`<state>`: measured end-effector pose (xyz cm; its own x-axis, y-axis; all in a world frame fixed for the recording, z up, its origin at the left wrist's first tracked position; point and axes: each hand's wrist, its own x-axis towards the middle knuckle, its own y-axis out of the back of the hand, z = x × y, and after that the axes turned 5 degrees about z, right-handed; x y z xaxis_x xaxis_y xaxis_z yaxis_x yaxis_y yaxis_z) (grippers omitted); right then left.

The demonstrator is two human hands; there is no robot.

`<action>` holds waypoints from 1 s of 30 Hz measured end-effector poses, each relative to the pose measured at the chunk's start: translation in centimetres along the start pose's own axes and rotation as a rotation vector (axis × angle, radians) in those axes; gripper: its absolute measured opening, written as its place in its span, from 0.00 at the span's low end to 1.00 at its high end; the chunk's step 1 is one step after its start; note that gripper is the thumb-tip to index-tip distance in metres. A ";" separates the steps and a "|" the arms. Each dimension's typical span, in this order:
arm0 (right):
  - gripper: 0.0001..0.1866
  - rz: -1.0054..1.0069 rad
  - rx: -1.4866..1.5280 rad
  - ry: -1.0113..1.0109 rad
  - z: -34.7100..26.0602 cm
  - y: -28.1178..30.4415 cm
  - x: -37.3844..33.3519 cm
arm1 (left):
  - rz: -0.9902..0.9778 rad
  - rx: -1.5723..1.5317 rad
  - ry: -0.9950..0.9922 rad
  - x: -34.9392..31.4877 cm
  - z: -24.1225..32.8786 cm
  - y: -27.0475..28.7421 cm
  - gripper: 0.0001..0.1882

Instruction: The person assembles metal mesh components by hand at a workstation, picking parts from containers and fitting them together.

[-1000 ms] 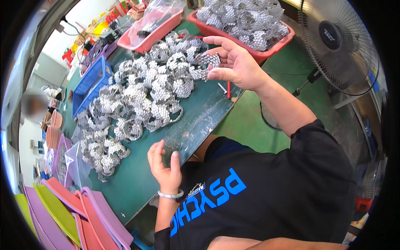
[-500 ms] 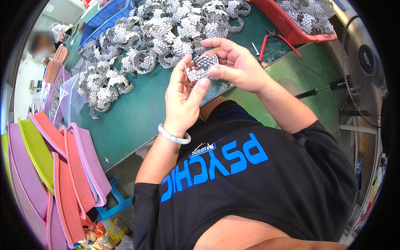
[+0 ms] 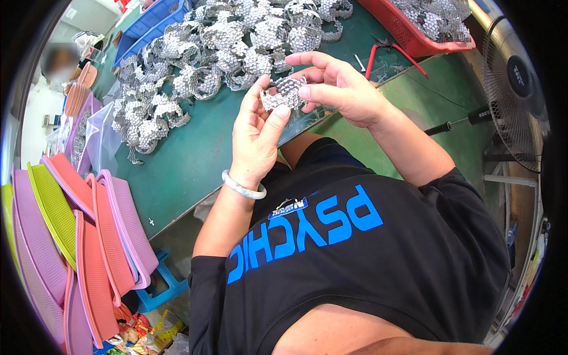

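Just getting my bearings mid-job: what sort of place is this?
Probably a small assembly workshop: a green worktable heaped with silvery bands, red-handled pliers near its edge, and colourful plastic baskets stacked beside it.

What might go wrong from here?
The silver mesh band, held by the fingertips of the left hand and right hand, could slip. Its jagged rim might scratch bare skin. The red-handled tool, one handle apparently jutting past the edge of the table, could get knocked off.
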<state>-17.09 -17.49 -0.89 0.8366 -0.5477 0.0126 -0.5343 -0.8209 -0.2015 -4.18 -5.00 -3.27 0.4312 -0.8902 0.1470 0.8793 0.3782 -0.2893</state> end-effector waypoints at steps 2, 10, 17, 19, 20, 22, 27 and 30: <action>0.26 0.003 0.000 -0.003 0.0 -0.1 -0.1 | -0.010 -0.006 -0.007 -0.1 0.0 -0.1 0.29; 0.27 0.020 -0.034 0.000 -0.1 -0.1 -0.3 | -0.042 0.017 -0.031 0.1 -0.3 -0.2 0.30; 0.28 0.025 -0.042 0.023 0.2 0.2 -0.2 | -0.056 0.045 -0.042 0.2 -0.5 -0.3 0.32; 0.30 0.045 -0.059 0.059 0.3 0.2 -0.2 | -0.058 0.063 -0.052 0.3 -0.6 -0.4 0.32; 0.29 0.035 -0.059 0.046 0.3 0.2 -0.2 | -0.054 0.074 -0.056 0.3 -0.6 -0.4 0.32; 0.29 0.015 -0.060 0.019 0.1 0.4 -0.2 | -0.049 0.109 -0.070 0.3 -0.7 -0.3 0.32; 0.30 0.015 -0.049 0.038 0.2 0.5 -0.3 | -0.051 0.179 -0.115 0.4 -1.0 -0.2 0.33; 0.30 0.009 -0.056 0.046 0.7 0.8 -0.1 | -0.054 0.219 -0.136 0.6 -1.3 -0.1 0.33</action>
<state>-17.55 -17.95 -1.75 0.8257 -0.5612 0.0565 -0.5491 -0.8227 -0.1471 -4.29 -5.90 -4.36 0.3924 -0.8739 0.2870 0.9183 0.3899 -0.0685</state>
